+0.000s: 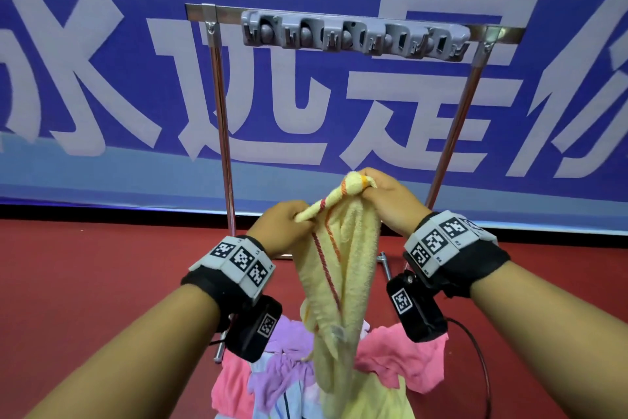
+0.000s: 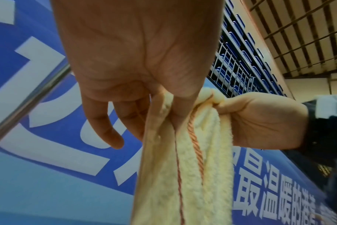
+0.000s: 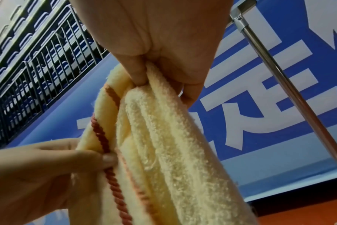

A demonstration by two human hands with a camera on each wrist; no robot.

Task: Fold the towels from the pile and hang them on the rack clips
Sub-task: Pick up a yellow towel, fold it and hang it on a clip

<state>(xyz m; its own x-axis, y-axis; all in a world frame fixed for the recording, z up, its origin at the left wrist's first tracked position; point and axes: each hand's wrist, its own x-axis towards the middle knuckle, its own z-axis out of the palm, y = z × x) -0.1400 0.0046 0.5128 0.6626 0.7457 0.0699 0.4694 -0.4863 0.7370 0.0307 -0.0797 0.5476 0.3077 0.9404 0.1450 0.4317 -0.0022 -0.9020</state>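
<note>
A pale yellow towel [image 1: 343, 262] with red and orange stripes hangs bunched between both hands, above the pile. My left hand [image 1: 282, 225] pinches its top edge at the left; in the left wrist view this left hand [image 2: 137, 79] holds the yellow towel [image 2: 185, 175] between thumb and fingers. My right hand [image 1: 387, 201] grips the bunched upper end a little higher; the right wrist view shows that right hand [image 3: 164, 50] clamped on the towel [image 3: 164, 144]. The grey clip bar [image 1: 353, 33] sits on the rack's top rail, above and beyond both hands, with no towel in it.
The metal rack [image 1: 221, 102] stands on a red floor [image 1: 85, 282] before a blue banner [image 1: 102, 79]. A pile of pink, purple, yellow and light blue towels [image 1: 401, 361] lies below my hands at the rack's foot. A black cable [image 1: 482, 367] loops at right.
</note>
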